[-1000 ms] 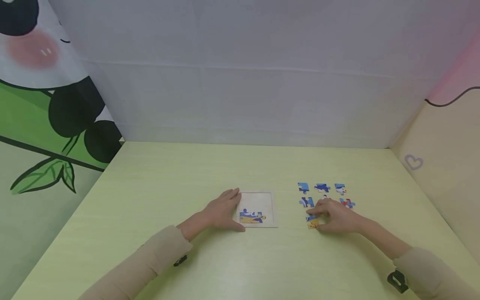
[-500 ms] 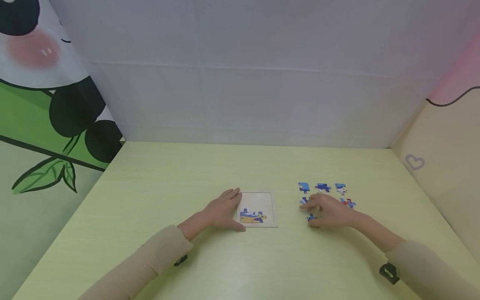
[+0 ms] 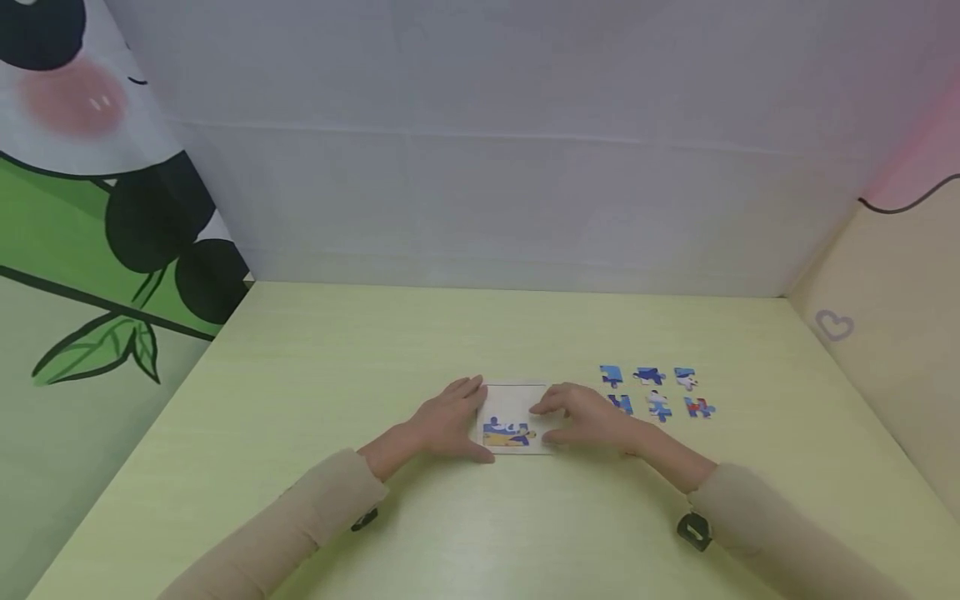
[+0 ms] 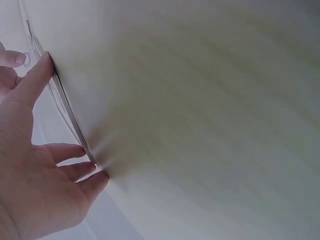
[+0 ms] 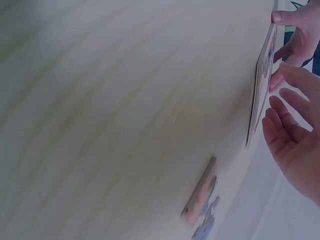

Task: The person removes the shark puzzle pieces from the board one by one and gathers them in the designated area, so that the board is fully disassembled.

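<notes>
Pale green tabletop (image 3: 315,500) carried a puzzle board (image 3: 514,398), partly filled along its near edge. The left hand (image 3: 448,422) rested against the board's left edge, fingers straight and slightly apart. The right hand (image 3: 587,417) lay over the board's right side, fingers loosely extended; any piece beneath them was hidden. Six loose pieces (image 3: 654,390) lay to the right.

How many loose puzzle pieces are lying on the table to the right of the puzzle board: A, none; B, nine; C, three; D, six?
D: the head view shows six loose puzzle pieces in two rows of three on the table, beside the puzzle board, past the right hand.
</notes>
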